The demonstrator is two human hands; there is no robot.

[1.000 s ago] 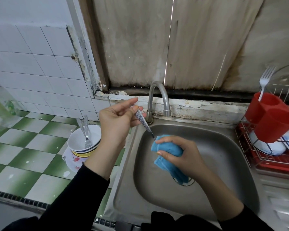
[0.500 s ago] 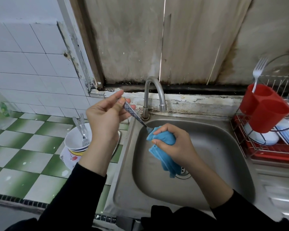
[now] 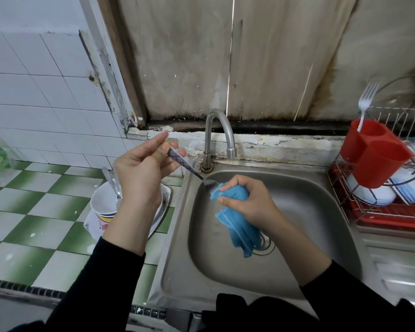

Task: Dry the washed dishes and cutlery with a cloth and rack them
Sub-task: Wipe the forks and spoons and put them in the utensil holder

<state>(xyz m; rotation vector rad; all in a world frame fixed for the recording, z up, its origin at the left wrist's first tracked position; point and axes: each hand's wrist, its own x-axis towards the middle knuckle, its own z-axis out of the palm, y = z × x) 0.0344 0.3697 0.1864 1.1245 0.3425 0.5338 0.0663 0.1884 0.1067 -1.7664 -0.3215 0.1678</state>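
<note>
My left hand (image 3: 141,173) pinches the patterned handle of a metal spoon or fork (image 3: 189,170) over the sink's left rim. Its head disappears into a blue cloth (image 3: 235,212), which my right hand (image 3: 247,200) grips around it above the sink basin (image 3: 297,236). The utensil's tip is hidden in the cloth. On the green-and-white tiled counter (image 3: 34,224) to the left sits a stack of white bowls and plates (image 3: 103,207) with cutlery (image 3: 113,183) standing in the top bowl.
A wire dish rack on a red tray (image 3: 393,219) stands at the right with white bowls (image 3: 371,195), a red cutlery holder (image 3: 374,152) and a fork (image 3: 365,104) in it. The tap (image 3: 218,133) rises behind the sink. A tiled wall lies at the left.
The utensil's head has gone into the blue cloth, with my right hand now wrapped around it. Both hands sit slightly higher and closer together over the sink's left side.
</note>
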